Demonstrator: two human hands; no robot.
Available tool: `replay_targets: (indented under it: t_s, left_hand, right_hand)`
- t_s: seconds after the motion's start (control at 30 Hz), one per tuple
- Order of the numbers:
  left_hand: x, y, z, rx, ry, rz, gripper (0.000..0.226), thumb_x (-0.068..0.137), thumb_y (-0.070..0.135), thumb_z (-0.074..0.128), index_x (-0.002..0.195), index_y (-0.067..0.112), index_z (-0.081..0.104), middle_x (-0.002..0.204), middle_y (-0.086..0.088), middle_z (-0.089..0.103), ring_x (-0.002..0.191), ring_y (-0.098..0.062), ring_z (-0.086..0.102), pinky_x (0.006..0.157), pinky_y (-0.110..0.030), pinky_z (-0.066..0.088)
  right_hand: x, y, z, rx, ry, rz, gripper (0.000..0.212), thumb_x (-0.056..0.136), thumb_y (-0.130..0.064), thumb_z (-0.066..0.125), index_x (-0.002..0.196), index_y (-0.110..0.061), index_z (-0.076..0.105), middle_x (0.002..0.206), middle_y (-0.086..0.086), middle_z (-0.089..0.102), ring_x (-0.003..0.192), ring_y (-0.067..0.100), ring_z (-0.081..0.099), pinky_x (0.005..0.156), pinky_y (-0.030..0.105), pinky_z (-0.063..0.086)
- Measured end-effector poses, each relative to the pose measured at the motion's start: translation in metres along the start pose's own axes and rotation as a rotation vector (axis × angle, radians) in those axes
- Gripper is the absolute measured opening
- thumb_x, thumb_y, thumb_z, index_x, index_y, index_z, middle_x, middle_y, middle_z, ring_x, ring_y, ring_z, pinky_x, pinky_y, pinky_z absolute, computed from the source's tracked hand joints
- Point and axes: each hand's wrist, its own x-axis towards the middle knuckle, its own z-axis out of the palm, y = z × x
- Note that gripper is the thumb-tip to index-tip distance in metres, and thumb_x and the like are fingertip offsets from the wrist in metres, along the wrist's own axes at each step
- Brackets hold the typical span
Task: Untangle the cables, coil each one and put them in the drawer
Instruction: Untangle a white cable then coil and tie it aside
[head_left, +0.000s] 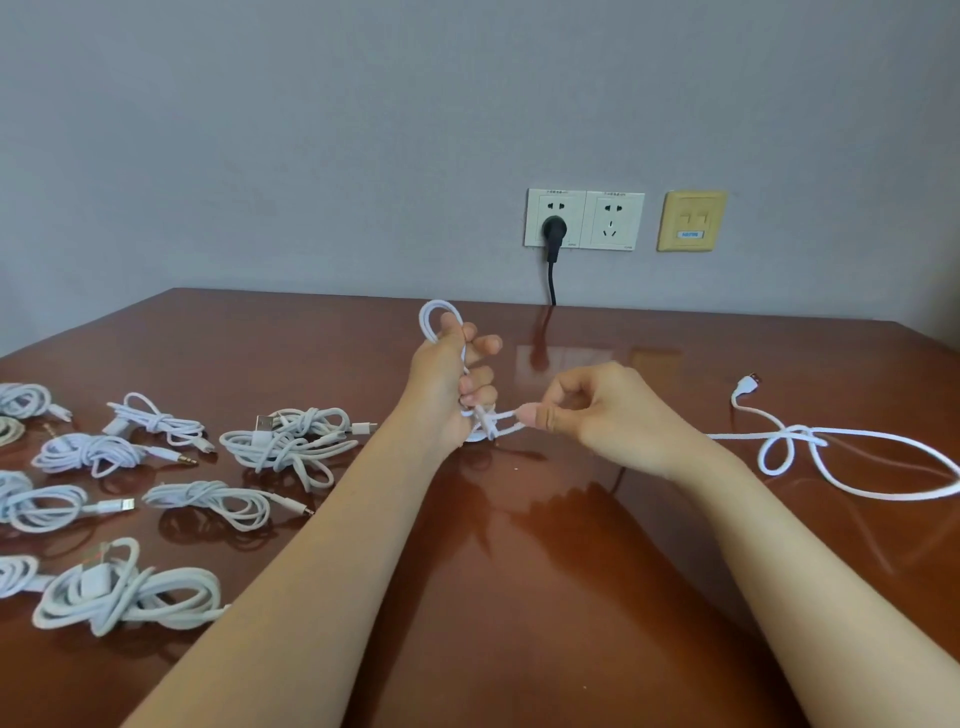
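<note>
My left hand (447, 379) grips a small coil of white cable (435, 314), whose loop sticks out above the fist. My right hand (602, 410) pinches the same cable's strand (506, 418) between thumb and forefinger just right of the coil. From behind the right wrist the loose rest of the white cable (831, 441) runs rightward over the brown table (519, 545), knotted in a loop, ending in a plug (748, 383). Several coiled white cables (291, 441) lie on the table's left part. No drawer is in view.
On the grey wall behind the table sit two white sockets (613, 221). A black plug (554, 234) fills the left one, its cord dropping behind the table edge. A yellow wall plate (691, 221) is to their right.
</note>
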Motion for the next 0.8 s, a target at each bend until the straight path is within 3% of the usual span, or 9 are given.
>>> replay_targets:
  t_s: [0.1,0.2,0.27,0.33,0.43,0.53,0.63,0.7,0.8]
  left_hand:
    - [0.000,0.000,-0.001,0.070,-0.004,-0.040,0.031,0.103,0.032,0.029,0.080,0.013,0.039,0.048,0.003,0.059,0.024,-0.003,0.021,0.027,-0.012,0.017]
    - [-0.002,-0.003,0.002,0.273,-0.024,-0.015,0.030,0.103,0.033,0.027,0.094,0.010,0.044,0.056,0.001,0.068,0.027,-0.005,0.036,0.030,-0.014,0.030]
    - [-0.004,-0.005,0.006,0.302,-0.055,0.000,0.042,0.103,0.033,0.026,0.122,0.000,0.043,0.074,-0.001,0.072,0.048,-0.007,0.064,0.046,-0.018,0.050]
    - [-0.007,-0.005,0.007,0.252,-0.089,0.006,0.050,0.103,0.031,0.027,0.133,-0.008,0.034,0.082,-0.005,0.070,0.064,-0.011,0.070,0.053,-0.021,0.056]
    - [-0.012,-0.004,0.007,0.326,-0.141,-0.021,0.034,0.103,0.032,0.030,0.115,0.003,0.043,0.069,0.000,0.072,0.051,-0.014,0.068,0.046,-0.021,0.054]
    - [-0.014,-0.007,0.008,0.488,-0.124,-0.016,0.031,0.102,0.035,0.032,0.090,0.011,0.046,0.062,0.001,0.068,0.052,-0.017,0.065,0.052,-0.023,0.054]
    - [-0.015,-0.011,0.010,0.673,-0.148,0.004,0.040,0.100,0.042,0.029,0.082,0.012,0.049,0.055,-0.001,0.056,0.030,-0.007,0.047,0.036,-0.016,0.038]
    - [-0.016,-0.015,0.011,0.772,-0.217,0.016,0.052,0.098,0.051,0.024,0.076,0.013,0.053,0.041,0.005,0.049,0.027,-0.006,0.035,0.034,-0.012,0.028]
    - [-0.017,-0.018,0.012,0.717,-0.297,-0.015,0.060,0.092,0.061,0.018,0.073,0.015,0.050,0.051,0.000,0.044,0.031,-0.005,0.025,0.036,-0.013,0.020]
  right_hand:
    - [-0.001,-0.001,-0.010,0.135,0.029,-0.014,0.025,0.089,-0.022,0.059,0.065,-0.016,0.065,0.038,-0.012,0.039,0.040,0.002,0.036,0.048,0.013,0.024]
    - [-0.001,-0.002,-0.012,0.166,0.052,-0.057,0.024,0.090,-0.019,0.058,0.067,-0.018,0.067,0.049,-0.011,0.046,0.049,0.000,0.040,0.055,0.016,0.029]
    - [0.001,0.000,-0.010,0.153,0.071,-0.070,0.023,0.089,-0.021,0.060,0.067,-0.021,0.068,0.066,-0.002,0.061,0.067,0.006,0.051,0.068,0.022,0.037]
    - [0.002,0.003,-0.009,0.142,0.086,-0.075,0.023,0.089,-0.021,0.061,0.067,-0.023,0.068,0.078,0.007,0.069,0.079,0.019,0.059,0.078,0.028,0.043]
    - [0.003,0.002,-0.009,0.141,0.098,-0.090,0.024,0.089,-0.019,0.060,0.067,-0.024,0.069,0.081,0.006,0.071,0.087,0.021,0.063,0.086,0.033,0.045]
    - [0.002,-0.001,-0.007,0.167,0.083,-0.099,0.023,0.090,-0.016,0.060,0.068,-0.019,0.068,0.063,-0.012,0.068,0.067,0.002,0.059,0.068,0.015,0.042]
    - [0.003,-0.001,-0.004,0.134,0.089,-0.126,0.016,0.088,-0.018,0.062,0.075,-0.017,0.070,0.070,-0.001,0.070,0.073,0.015,0.062,0.072,0.024,0.045]
    - [0.002,-0.002,-0.003,0.141,0.085,-0.156,0.011,0.087,-0.015,0.064,0.077,-0.016,0.069,0.061,-0.003,0.065,0.061,0.005,0.059,0.063,0.016,0.042]
    - [0.002,-0.003,-0.004,0.235,0.150,-0.163,0.013,0.080,-0.007,0.069,0.083,-0.007,0.056,0.056,-0.003,0.057,0.046,-0.003,0.054,0.053,0.006,0.035]
